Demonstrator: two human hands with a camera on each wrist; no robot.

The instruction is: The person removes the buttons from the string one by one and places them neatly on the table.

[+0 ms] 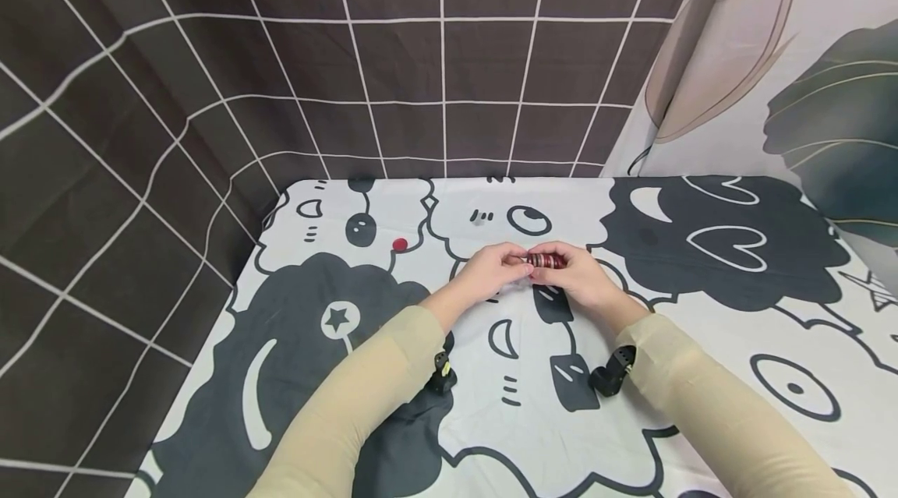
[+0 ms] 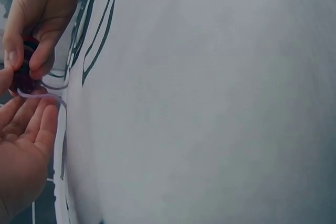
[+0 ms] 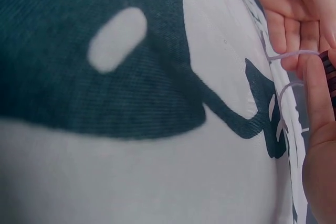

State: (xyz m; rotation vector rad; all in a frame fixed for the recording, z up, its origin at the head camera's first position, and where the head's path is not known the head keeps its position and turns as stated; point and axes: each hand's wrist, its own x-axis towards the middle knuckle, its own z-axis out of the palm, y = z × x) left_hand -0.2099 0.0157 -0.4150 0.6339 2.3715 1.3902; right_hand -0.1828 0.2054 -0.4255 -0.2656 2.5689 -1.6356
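A short stack of dark red beads (image 1: 546, 260), banded with pale rings, lies level in my right hand (image 1: 581, 276). The right thumb and fingers grip its sides. A thin pale lilac cord (image 3: 294, 54) comes out of the stack's end and loops down toward the cloth. My left hand (image 1: 496, 270) meets that end, its thumb and index finger pinching by the cord, while the other fingers lie loosely bent with the palm upward in the right wrist view. The fingers cover part of the beads, and the exact pinch point is hidden.
A white cloth (image 1: 484, 420) with dark cartoon shapes covers the table. A small red round spot or piece (image 1: 400, 245) sits left of the hands. Behind hangs a dark gridded curtain (image 1: 393, 61), with a leaf-print curtain (image 1: 744, 54) on the right.
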